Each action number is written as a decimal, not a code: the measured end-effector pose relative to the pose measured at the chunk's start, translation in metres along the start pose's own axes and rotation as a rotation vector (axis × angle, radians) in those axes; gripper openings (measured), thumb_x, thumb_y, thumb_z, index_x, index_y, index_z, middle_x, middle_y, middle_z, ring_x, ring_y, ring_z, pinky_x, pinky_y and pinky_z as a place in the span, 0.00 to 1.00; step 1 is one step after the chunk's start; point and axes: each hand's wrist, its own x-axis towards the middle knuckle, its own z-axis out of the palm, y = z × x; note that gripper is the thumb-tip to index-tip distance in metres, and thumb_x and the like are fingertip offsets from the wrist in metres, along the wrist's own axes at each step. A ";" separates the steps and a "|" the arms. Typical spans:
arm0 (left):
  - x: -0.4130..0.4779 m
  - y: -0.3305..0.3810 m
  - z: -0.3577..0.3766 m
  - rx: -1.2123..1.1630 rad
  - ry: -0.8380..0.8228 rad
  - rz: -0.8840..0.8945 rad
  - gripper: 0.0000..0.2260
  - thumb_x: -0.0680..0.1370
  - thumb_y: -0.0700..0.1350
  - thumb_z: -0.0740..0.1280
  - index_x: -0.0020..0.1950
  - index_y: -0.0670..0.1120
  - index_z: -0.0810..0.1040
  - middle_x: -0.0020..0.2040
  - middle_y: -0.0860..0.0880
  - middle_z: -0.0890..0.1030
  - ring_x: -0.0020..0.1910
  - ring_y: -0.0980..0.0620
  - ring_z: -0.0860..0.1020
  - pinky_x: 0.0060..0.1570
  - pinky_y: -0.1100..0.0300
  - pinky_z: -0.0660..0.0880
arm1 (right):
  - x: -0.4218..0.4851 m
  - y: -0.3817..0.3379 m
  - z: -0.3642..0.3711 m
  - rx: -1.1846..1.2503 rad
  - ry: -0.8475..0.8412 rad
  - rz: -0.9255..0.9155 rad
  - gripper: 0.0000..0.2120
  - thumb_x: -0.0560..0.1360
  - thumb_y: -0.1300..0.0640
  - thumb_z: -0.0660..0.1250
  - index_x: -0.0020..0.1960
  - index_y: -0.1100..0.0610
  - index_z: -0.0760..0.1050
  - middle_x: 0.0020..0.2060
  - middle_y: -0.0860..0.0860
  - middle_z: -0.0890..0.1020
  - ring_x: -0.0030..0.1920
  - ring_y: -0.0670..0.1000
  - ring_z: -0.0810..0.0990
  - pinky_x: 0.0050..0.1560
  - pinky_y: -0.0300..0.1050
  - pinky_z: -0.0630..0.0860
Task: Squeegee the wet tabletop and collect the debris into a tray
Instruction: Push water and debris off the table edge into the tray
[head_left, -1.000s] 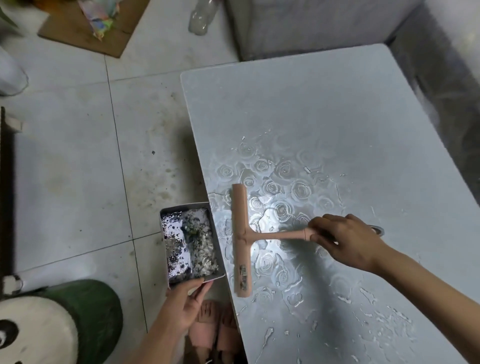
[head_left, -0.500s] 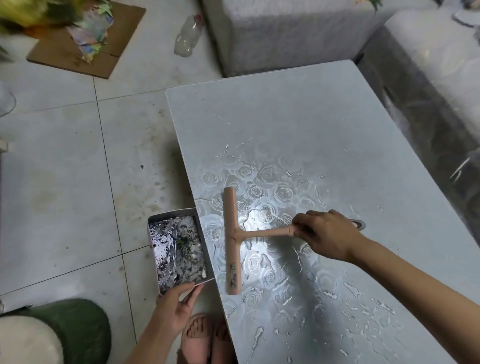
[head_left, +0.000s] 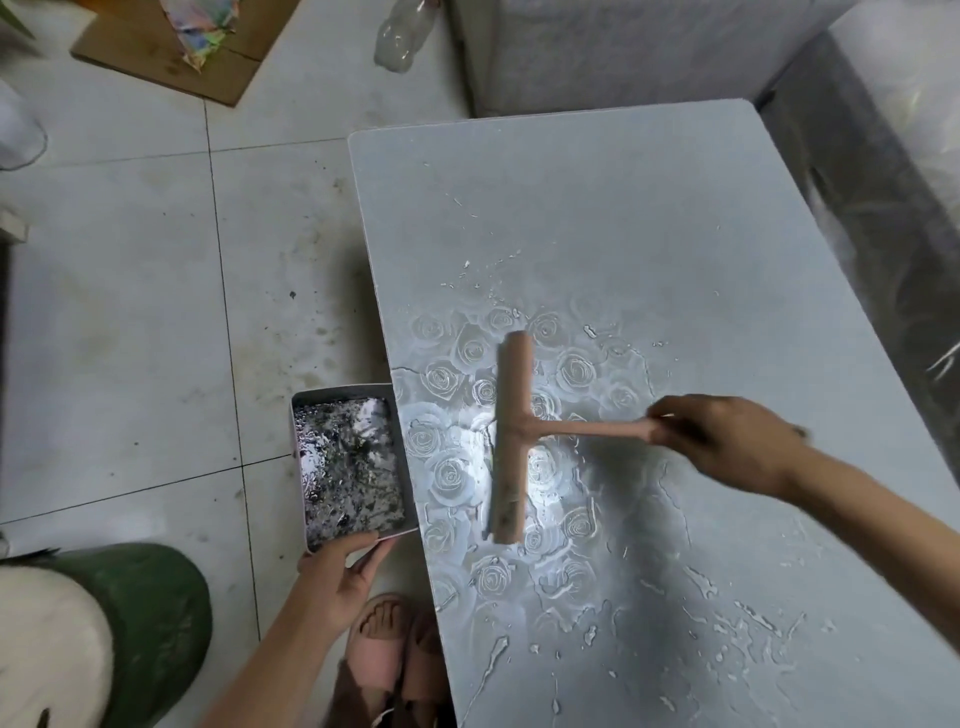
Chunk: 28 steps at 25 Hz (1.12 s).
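A pale grey tabletop (head_left: 623, 218) with an embossed rose pattern carries streaks and drops of water across its near half. My right hand (head_left: 727, 441) grips the handle end of a pink T-shaped squeegee (head_left: 511, 441), whose blade runs front to back a short way in from the table's left edge. My left hand (head_left: 340, 577) holds the near rim of a metal tray (head_left: 306, 467) beside that left edge, below table height. The tray holds wet dark and white debris.
A green and white stool (head_left: 104, 639) stands at the lower left on the tiled floor. My feet in pink slippers (head_left: 384, 660) are by the table's near left corner. Cardboard (head_left: 166, 47) and a plastic bottle (head_left: 397, 36) lie on the floor beyond. Grey upholstered furniture (head_left: 623, 47) borders the table's far and right sides.
The squeegee and my right hand have pulled back to the right, away from the table's left edge. The tray stays held beside the edge.
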 end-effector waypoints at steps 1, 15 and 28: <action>0.000 0.001 0.001 0.010 -0.002 0.008 0.07 0.75 0.27 0.60 0.46 0.36 0.75 0.56 0.34 0.77 0.64 0.37 0.73 0.58 0.50 0.77 | -0.003 0.013 -0.007 -0.032 -0.003 0.031 0.11 0.79 0.45 0.59 0.57 0.47 0.75 0.48 0.47 0.82 0.48 0.53 0.80 0.47 0.47 0.73; 0.006 0.009 0.015 -0.043 0.067 0.028 0.16 0.74 0.25 0.61 0.56 0.40 0.70 0.52 0.35 0.78 0.60 0.34 0.76 0.41 0.45 0.79 | 0.050 0.006 -0.016 -0.077 0.132 -0.167 0.12 0.78 0.47 0.60 0.59 0.46 0.77 0.38 0.45 0.75 0.42 0.55 0.78 0.40 0.43 0.64; 0.011 0.015 0.022 -0.075 0.061 0.040 0.17 0.73 0.25 0.61 0.57 0.42 0.71 0.47 0.38 0.80 0.48 0.38 0.80 0.28 0.56 0.80 | 0.078 -0.062 -0.011 -0.106 0.116 -0.308 0.12 0.79 0.46 0.58 0.57 0.46 0.76 0.37 0.46 0.74 0.42 0.54 0.79 0.42 0.43 0.61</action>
